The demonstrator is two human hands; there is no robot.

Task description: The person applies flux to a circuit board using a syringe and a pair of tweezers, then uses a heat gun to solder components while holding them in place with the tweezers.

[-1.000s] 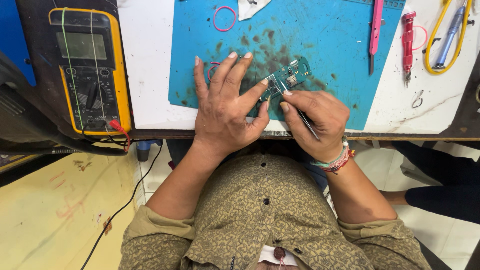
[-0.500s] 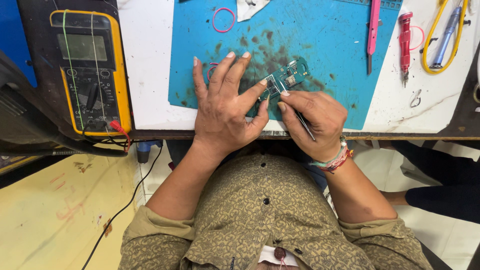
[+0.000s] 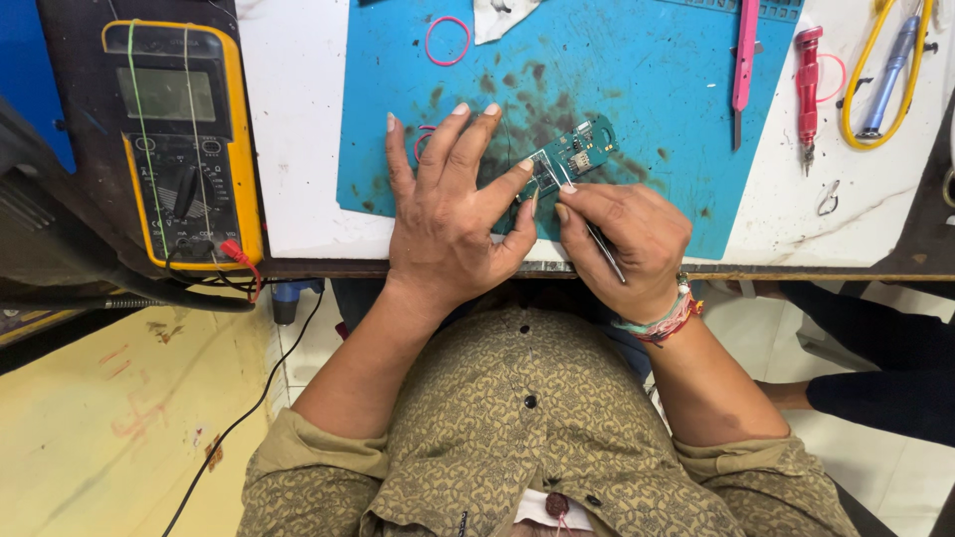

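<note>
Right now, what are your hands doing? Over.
Left hand flat on blue mat, thumb pinning green circuit board. Right hand holds thin metal tool, tip on board. Nothing blocking.

1 head-worn view, looking steeply down over the chest, close to the blue mat at bench edge

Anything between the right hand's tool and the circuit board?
Nothing visible. The right hand holds the thin tool with its tip on the green circuit board; the left hand pins the board beside it.
</note>
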